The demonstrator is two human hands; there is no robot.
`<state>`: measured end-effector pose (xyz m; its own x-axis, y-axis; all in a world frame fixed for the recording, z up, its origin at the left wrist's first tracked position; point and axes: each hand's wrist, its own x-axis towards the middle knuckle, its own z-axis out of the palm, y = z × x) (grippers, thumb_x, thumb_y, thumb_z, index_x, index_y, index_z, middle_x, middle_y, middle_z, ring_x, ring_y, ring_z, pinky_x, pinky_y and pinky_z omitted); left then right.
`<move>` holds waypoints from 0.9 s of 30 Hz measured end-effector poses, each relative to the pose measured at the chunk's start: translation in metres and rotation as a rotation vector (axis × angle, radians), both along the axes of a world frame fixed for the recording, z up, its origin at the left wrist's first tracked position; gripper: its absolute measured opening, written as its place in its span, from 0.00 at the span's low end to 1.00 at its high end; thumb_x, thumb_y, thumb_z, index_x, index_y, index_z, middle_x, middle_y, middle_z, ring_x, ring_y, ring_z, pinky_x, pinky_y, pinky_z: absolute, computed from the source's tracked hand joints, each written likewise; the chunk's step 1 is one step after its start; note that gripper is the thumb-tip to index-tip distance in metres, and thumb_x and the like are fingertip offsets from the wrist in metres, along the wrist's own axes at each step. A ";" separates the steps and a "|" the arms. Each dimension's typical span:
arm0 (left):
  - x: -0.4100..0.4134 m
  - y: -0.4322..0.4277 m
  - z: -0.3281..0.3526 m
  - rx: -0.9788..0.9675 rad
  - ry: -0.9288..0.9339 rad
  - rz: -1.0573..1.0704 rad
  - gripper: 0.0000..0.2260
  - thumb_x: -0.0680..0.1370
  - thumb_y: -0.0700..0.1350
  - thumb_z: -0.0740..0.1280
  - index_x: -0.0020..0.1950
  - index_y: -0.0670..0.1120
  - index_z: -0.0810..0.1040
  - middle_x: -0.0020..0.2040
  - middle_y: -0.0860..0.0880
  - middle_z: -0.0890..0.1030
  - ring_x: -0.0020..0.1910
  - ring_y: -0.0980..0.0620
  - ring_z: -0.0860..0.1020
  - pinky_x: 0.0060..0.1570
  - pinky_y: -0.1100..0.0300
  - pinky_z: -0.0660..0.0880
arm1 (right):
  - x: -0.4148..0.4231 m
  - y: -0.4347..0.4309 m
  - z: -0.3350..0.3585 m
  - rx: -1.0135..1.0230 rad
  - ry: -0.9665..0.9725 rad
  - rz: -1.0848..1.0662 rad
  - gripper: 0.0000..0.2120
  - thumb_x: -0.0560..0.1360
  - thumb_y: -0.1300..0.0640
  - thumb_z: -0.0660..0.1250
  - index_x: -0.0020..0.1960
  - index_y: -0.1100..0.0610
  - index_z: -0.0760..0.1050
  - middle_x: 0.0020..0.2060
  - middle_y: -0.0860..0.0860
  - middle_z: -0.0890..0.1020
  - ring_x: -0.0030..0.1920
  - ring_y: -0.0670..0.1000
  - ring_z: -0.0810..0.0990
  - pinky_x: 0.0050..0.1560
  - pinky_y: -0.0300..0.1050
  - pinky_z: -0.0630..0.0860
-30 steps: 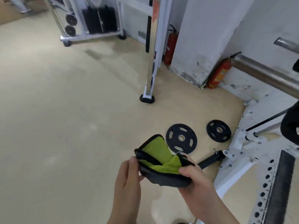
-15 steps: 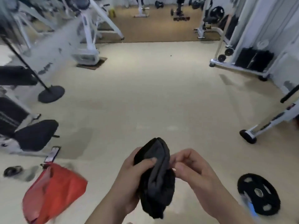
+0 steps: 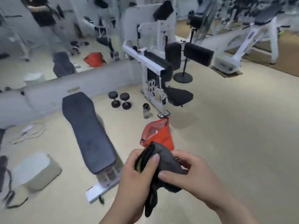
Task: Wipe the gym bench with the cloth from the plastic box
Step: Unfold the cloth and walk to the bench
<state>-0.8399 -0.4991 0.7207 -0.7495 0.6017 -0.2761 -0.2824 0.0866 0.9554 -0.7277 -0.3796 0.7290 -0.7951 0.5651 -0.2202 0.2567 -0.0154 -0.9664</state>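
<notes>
Both hands share the grip on the cloth point(image 3: 163, 165): left hand point(image 3: 137, 177) thumb pressed on its dark grey top, right hand point(image 3: 187, 173) fingers pinching the other side, a yellow-green edge showing. Gym bench point(image 3: 87, 131) lies to the left on the floor, apart from the hands. Orange bag point(image 3: 159, 135) just beyond the cloth; blurry, prob. a bottle point(image 3: 146, 110) and two dumbbells point(image 3: 120, 100) further back.

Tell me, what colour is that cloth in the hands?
Dark grey cloth with a yellow-green edge showing, seen in the head view.
</notes>
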 end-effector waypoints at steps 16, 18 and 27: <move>-0.205 -0.359 -0.004 -0.199 0.204 0.205 0.07 0.76 0.41 0.73 0.44 0.51 0.78 0.42 0.48 0.85 0.43 0.51 0.82 0.47 0.51 0.77 | -0.277 -0.282 0.001 0.211 0.051 0.596 0.17 0.77 0.67 0.68 0.49 0.46 0.86 0.44 0.46 0.89 0.47 0.45 0.86 0.49 0.45 0.83; -0.232 -0.368 -0.003 -0.215 0.241 0.219 0.08 0.73 0.42 0.76 0.41 0.50 0.78 0.47 0.55 0.84 0.48 0.58 0.81 0.50 0.57 0.76 | -0.314 -0.280 0.001 0.051 0.048 0.682 0.11 0.75 0.66 0.69 0.48 0.51 0.85 0.43 0.50 0.89 0.45 0.50 0.85 0.47 0.50 0.80; -0.378 -0.346 0.030 -0.268 0.367 0.310 0.15 0.71 0.40 0.78 0.37 0.42 0.72 0.34 0.52 0.73 0.34 0.54 0.71 0.34 0.66 0.68 | -0.478 -0.248 -0.010 -0.437 0.081 0.702 0.09 0.70 0.66 0.74 0.50 0.61 0.83 0.44 0.59 0.85 0.41 0.54 0.84 0.43 0.44 0.80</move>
